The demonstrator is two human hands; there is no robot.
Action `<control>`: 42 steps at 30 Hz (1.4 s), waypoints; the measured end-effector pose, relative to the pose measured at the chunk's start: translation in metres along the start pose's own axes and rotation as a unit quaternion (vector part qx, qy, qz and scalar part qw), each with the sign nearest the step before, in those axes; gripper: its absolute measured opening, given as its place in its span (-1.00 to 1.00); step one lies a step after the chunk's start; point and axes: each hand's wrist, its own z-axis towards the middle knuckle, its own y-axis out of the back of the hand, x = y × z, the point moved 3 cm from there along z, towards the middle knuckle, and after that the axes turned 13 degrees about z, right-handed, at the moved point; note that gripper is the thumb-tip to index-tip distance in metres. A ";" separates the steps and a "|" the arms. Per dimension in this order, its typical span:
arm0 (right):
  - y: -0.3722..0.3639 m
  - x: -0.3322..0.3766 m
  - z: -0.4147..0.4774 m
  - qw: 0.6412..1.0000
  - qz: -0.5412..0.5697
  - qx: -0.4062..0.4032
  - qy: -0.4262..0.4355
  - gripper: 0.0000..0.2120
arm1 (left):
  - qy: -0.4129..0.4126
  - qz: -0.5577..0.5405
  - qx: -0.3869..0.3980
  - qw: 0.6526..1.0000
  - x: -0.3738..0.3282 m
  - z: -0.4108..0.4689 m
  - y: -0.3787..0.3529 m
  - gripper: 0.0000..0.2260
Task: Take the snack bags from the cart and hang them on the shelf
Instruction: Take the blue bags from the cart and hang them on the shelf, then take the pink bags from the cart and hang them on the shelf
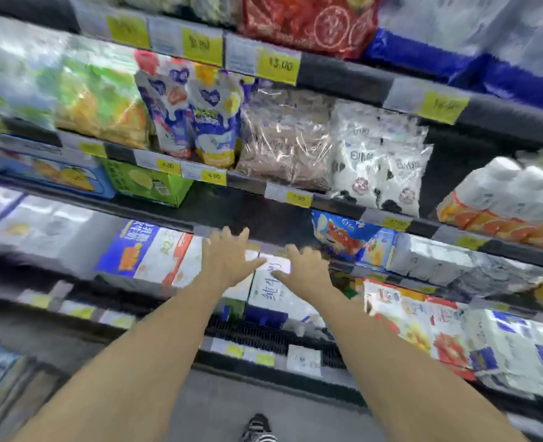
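Observation:
Both my arms stretch forward toward a store shelf [264, 218]. My left hand [228, 260] has its fingers spread and straight and holds nothing. My right hand [305, 266] is beside it, fingers relaxed and extended, also with nothing in it. Both hover in front of a dark gap on the shelf, above a white carton [276, 288]. Snack bags stand one shelf higher: a clear brownish bag [286, 138], white cow-patterned bags [382, 164] and purple pouches [193, 113]. No cart is in view. The picture is motion-blurred.
Yellow price tags [278, 67] line the shelf edges. Blue-and-white cartons [149, 250] sit left of my hands, a blue cartoon pack [343, 234] to the right. Floral packs [423, 323] fill the lower right. My shoe [257, 429] shows on the grey floor.

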 end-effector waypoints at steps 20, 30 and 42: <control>-0.148 0.364 -0.029 0.903 -0.095 0.182 0.377 -0.34 | 0.450 -0.096 0.083 0.884 0.331 -0.261 -0.120 -0.17; -0.282 0.571 -0.055 0.820 -0.147 0.266 0.484 -0.36 | 0.582 -0.260 0.088 0.765 0.490 -0.352 -0.201 -0.31; -0.473 0.682 0.003 0.854 -0.178 0.345 0.346 -0.18 | 0.629 -0.256 0.207 0.704 0.607 -0.380 -0.362 -0.19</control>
